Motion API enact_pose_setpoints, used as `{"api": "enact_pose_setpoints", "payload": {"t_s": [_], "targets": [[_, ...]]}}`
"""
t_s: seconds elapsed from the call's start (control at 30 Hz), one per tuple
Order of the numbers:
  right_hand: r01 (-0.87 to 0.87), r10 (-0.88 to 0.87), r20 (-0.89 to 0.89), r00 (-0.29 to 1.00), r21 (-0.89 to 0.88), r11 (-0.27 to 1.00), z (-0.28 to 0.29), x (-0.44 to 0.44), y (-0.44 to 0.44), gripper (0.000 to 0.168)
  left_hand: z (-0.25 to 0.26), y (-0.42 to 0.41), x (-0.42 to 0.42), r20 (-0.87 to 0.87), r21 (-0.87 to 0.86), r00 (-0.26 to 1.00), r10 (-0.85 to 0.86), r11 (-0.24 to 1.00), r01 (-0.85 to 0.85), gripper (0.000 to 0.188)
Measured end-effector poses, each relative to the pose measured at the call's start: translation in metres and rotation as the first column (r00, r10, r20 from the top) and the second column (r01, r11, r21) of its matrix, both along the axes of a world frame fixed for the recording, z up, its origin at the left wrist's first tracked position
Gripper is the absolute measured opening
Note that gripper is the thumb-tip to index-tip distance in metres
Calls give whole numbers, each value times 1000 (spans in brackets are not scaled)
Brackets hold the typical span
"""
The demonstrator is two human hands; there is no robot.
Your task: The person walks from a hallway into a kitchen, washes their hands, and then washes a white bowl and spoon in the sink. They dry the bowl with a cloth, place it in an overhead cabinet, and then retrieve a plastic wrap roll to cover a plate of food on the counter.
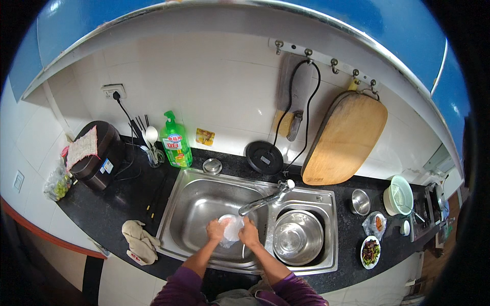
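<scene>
Over the large basin of the steel sink (195,214), both my hands grip a whitish, partly see-through item (232,229) with a pinkish patch. Whether it is a bowl or a plastic bag I cannot tell. My left hand (216,230) has its left edge, my right hand (249,232) its right. The chrome faucet (260,204) reaches over the basin, its spout end just above the item. A thin white strip (243,251) shows below my right hand. In the smaller basin sits a steel pot (298,238), its inner bottom visible.
Left stand a rice cooker (97,160), a green dish soap bottle (175,145) and a beige cloth (138,241). A cutting board (346,141) hangs behind. Rightward are a steel bowl (360,202), a plate of food (370,252), a bagged food item (374,225) and a green basin (399,195).
</scene>
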State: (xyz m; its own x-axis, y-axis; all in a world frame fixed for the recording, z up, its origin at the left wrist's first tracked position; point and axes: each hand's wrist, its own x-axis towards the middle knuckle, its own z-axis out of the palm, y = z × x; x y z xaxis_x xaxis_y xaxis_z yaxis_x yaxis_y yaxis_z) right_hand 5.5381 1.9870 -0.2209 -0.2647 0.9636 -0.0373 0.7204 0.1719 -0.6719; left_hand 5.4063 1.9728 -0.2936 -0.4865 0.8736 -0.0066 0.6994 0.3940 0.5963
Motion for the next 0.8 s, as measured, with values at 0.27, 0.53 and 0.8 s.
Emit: {"api": "enact_pose_setpoints", "payload": {"t_s": [0.27, 0.53, 0.8], "targets": [[-238, 171, 380, 909, 137, 961, 21, -9, 26, 12, 78, 48, -25, -356, -76, 550, -755, 610, 789, 28], [230, -174, -326, 929, 143, 963, -27, 0, 33, 23, -7, 10, 39, 930, -22, 309, 197, 872, -489, 24], [66, -450, -550, 703, -580, 812, -69, 12, 20, 24, -8, -9, 40, 726, 199, 686, 51, 939, -280, 46]]}}
